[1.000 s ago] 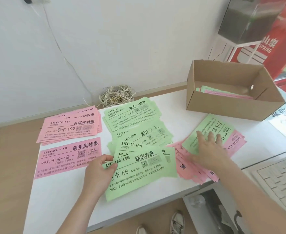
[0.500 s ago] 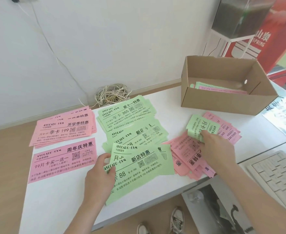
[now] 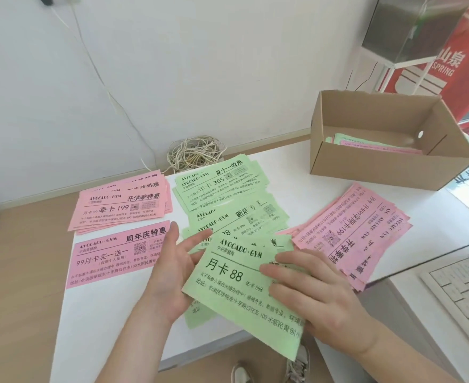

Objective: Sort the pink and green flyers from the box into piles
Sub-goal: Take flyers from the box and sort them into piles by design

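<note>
Though cluttered, white table (image 3: 283, 175) near wall (image 3: 200, 64)

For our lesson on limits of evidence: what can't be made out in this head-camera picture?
- Head view: how many flyers lie in the cardboard box; its front wall hides most.
- Head view: right part of the green flyer, covered by the right hand.
- Head view: keyboard, cut off by the right edge.
- Head view: print on the far green pile, too small.
</note>
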Available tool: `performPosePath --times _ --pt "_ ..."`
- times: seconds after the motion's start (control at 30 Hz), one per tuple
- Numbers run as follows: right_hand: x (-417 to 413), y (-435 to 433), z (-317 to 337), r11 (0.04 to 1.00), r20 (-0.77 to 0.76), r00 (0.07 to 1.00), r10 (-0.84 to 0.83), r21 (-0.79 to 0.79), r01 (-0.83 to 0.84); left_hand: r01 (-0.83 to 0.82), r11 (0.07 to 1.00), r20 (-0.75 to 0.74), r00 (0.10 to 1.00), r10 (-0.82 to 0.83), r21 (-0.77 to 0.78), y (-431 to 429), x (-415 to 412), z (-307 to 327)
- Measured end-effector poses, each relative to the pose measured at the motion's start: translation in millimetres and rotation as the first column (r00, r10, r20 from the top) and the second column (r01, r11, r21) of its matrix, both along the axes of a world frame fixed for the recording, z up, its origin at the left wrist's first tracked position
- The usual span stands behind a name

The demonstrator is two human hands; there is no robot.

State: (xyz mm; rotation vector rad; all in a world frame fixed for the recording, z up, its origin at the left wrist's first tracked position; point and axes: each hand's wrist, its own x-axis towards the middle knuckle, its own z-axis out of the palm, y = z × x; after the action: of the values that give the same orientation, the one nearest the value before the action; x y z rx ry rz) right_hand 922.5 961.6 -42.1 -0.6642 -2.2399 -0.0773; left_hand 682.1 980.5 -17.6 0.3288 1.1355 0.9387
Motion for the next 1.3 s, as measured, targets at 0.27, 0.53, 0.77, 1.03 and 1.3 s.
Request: performPosePath --times 0.27,0.53,0.77,1.03,1.3 --pt "5.8 -4.4 12.2 0.41 -0.293 0.826 -0.481 -0.908 -0.083 0.116 0.982 -0.58 0.814 -0.008 0.15 -29.7 -12.1 -9.5" --pt "13.2 -2.5 15.0 -0.143 -0.165 0.776 -0.609 -0.939 -0.312 0.051 0.989 -0.603 0.796 0.042 0.136 -48.8 -17.8 -23.6" --pt "6.1 3.2 7.2 0.05 0.069 0.795 -0.602 -0.991 0.124 0.185 0.975 -0.728 0.685 -0.037 0.125 -51.7 -29.6 -36.6" --pt "5.0 8.5 -2.1 0.107 0.022 0.788 -0.616 -0.988 0.111 0.017 0.979 -0.799 0.581 0.156 0.204 -58.3 -28.2 -37.6" --pt "-6.7 40.1 -10.4 0.37 0.415 0.825 -0.383 -0.749 0.549 0.015 0.984 -0.874 0.462 0.152 0.179 -58.5 -32.8 -53.9"
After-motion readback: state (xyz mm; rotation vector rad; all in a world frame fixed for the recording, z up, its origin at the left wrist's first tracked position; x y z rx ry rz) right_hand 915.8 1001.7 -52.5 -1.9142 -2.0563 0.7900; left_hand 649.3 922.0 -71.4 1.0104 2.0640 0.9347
